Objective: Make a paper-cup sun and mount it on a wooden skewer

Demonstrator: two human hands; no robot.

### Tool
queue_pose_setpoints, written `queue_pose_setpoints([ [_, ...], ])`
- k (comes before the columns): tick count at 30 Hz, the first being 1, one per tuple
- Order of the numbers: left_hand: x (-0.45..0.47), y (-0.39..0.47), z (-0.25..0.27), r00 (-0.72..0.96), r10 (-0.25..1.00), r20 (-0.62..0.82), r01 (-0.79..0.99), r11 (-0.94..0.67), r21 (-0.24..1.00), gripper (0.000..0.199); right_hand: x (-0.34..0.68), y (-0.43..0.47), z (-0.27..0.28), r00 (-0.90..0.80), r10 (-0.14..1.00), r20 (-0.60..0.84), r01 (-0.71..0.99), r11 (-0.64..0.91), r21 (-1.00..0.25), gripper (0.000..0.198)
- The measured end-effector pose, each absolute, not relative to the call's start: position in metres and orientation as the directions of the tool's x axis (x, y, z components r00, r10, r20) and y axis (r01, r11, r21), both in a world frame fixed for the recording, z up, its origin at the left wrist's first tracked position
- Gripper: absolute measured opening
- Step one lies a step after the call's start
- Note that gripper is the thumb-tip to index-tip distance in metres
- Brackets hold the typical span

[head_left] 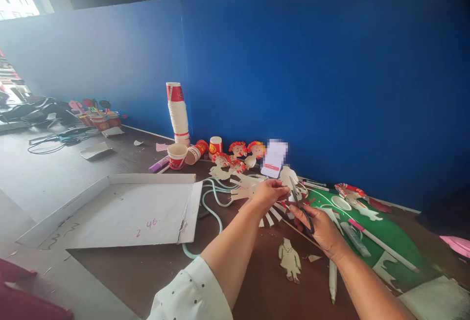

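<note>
My right hand point(318, 229) grips scissors point(307, 219) with dark handles, their blades pointing up and away from me. The blades lie against a cut piece of white paper point(289, 177). Fingers of my left hand point(270, 195) are pinched together at the lower left edge of that piece. Behind my left wrist is a paper cup cut into strips point(244, 188). Below my hands, a paper doll cutout point(290, 260) lies flat on the brown table point(264, 283). A marker with a green tip point(332, 283) lies by my right forearm.
A shallow white cardboard tray point(147, 207) sits left. Behind it rise stacked paper cups point(178, 119) near the blue partition point(312, 65). Several red-haired paper dolls point(238, 149) lie ahead. A green mat point(389, 241) at right holds a pink marker point(384, 245) and scraps.
</note>
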State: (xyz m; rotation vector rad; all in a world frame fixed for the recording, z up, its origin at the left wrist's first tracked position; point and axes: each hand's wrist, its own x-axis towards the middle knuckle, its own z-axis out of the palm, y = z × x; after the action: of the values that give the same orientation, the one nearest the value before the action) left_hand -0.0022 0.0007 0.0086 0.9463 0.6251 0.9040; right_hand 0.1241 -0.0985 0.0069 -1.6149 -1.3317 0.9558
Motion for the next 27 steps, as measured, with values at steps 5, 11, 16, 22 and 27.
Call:
queue_pose_setpoints([
  [5,-0.002,0.001,0.007,0.499,0.864,-0.067,-0.381,0.288,0.879,0.026,0.119,-0.101,0.014,0.15,0.988,-0.016,0.427,-0.08,-0.901,0.034],
  [11,-0.003,0.0,0.007,0.503,0.862,-0.055,-0.394,0.285,0.874,0.026,0.115,-0.103,0.02,0.152,0.988,0.003,0.459,-0.068,-0.886,0.042],
  [16,-0.002,0.0,0.006,0.512,0.857,-0.062,-0.393,0.298,0.87,0.026,0.114,-0.103,0.021,0.155,0.988,-0.013,0.448,-0.082,-0.89,0.042],
  [22,0.0,0.003,0.002,0.516,0.852,-0.087,-0.409,0.334,0.849,0.025,0.115,-0.102,0.016,0.158,0.987,-0.009,0.403,-0.073,-0.912,0.036],
  [27,-0.001,0.002,0.004,0.52,0.848,-0.105,-0.416,0.359,0.836,0.027,0.118,-0.1,0.012,0.142,0.989,-0.028,0.368,-0.079,-0.927,0.035],
])
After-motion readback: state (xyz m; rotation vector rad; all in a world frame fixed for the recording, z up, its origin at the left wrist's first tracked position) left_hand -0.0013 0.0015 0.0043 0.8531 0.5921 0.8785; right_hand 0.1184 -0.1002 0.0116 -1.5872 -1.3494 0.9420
